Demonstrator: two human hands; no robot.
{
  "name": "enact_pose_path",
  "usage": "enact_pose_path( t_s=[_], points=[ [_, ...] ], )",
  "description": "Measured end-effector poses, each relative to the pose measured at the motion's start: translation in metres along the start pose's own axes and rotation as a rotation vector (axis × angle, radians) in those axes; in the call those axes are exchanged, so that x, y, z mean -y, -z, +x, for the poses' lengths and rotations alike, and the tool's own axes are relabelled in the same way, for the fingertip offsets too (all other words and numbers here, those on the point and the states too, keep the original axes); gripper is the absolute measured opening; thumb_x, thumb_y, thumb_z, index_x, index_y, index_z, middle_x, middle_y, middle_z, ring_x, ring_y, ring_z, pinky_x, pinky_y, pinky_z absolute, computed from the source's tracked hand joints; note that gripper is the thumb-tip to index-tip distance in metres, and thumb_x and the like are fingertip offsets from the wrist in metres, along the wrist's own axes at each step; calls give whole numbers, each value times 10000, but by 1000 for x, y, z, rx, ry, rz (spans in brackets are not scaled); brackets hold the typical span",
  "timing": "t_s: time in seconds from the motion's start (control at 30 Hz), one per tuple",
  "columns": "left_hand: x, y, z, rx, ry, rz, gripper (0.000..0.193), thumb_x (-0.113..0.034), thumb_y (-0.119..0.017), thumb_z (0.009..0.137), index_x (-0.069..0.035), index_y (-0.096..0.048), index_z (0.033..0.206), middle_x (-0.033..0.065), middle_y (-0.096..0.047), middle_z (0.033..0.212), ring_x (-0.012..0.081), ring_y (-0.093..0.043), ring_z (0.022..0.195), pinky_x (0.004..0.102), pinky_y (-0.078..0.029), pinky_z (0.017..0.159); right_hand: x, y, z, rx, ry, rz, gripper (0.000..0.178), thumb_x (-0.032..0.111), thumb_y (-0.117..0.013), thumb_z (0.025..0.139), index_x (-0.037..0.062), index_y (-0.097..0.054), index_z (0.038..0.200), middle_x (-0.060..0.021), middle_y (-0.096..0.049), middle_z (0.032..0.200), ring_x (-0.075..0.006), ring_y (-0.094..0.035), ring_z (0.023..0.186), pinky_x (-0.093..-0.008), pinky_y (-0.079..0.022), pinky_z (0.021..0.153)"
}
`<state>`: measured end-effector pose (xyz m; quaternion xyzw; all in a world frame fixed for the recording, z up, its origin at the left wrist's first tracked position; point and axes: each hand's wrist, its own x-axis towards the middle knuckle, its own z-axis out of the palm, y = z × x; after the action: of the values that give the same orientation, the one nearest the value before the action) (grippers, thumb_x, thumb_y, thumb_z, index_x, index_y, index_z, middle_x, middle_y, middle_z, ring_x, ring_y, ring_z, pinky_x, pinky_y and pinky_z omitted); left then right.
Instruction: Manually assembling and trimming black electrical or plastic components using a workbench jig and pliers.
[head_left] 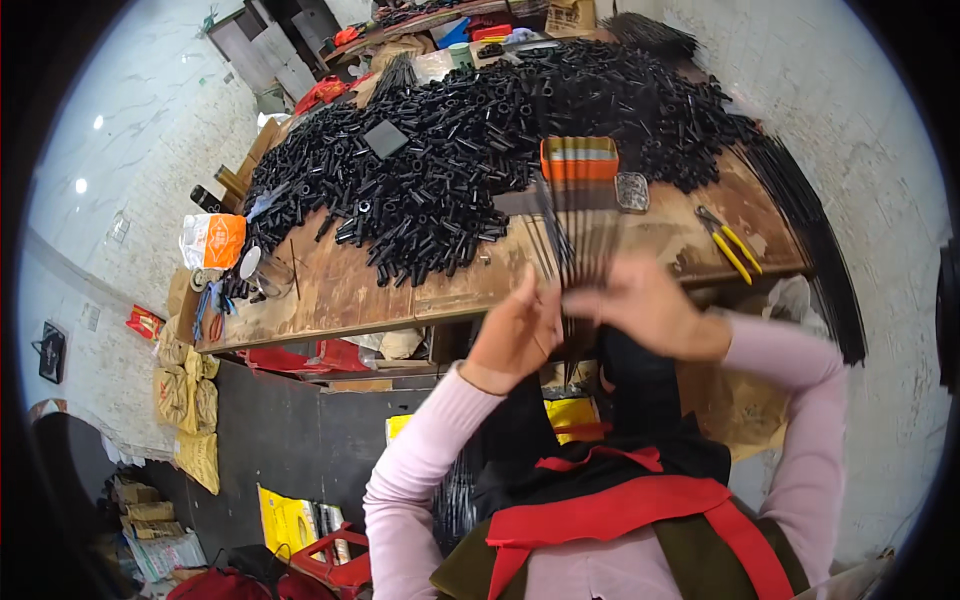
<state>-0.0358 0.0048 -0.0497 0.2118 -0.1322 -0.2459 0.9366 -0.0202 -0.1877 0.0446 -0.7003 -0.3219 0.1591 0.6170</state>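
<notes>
A fanned bunch of thin dark rods (pixel 572 225) stands up in front of me at the near edge of the wooden table, blurred by motion. My left hand (pixel 522 325) is closed around the lower part of the bunch. Against the same rods from the right, my right hand (pixel 645 303) has its fingers bent; it is smeared by motion but appears closed on them. Behind the rods lies an orange-rimmed box (pixel 608 155), partly hidden. Beside it is a small clear container (pixel 632 192) with tiny pieces inside.
A large heap of short black tubes (pixel 450 150) covers much of the table (pixel 340 290). Yellow-handled pliers (pixel 735 250) lie to the right, near a long bundle of black rods (pixel 810 240) over the edge. A clear jar (pixel 265 272) and orange-white packet (pixel 213 241) sit left.
</notes>
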Motion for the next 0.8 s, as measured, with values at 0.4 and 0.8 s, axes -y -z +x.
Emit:
enact_pose_path(
  t_s=[0.4, 0.8],
  points=[
    [-78, 121, 114, -559, -466, 676, 371, -190, -522, 1010, 24, -531, 1313, 113, -677, 1113, 194, -657, 1000, 299, -525, 879, -145, 8, 41, 36, -49, -153, 195, 128, -674, 915, 29, -718, 1077, -116, -725, 920, -139, -681, 794, -288, -517, 723],
    [-37, -75, 34, -448, -264, 1147, 242, 54, -621, 909, 87, -642, 1148, 178, -703, 1048, 228, -687, 974, 331, -579, 868, -151, 14, 34, 55, -5, -123, 207, 69, -710, 872, -6, -696, 1065, -107, -709, 1022, -156, -665, 925, -301, -526, 824]
  ],
)
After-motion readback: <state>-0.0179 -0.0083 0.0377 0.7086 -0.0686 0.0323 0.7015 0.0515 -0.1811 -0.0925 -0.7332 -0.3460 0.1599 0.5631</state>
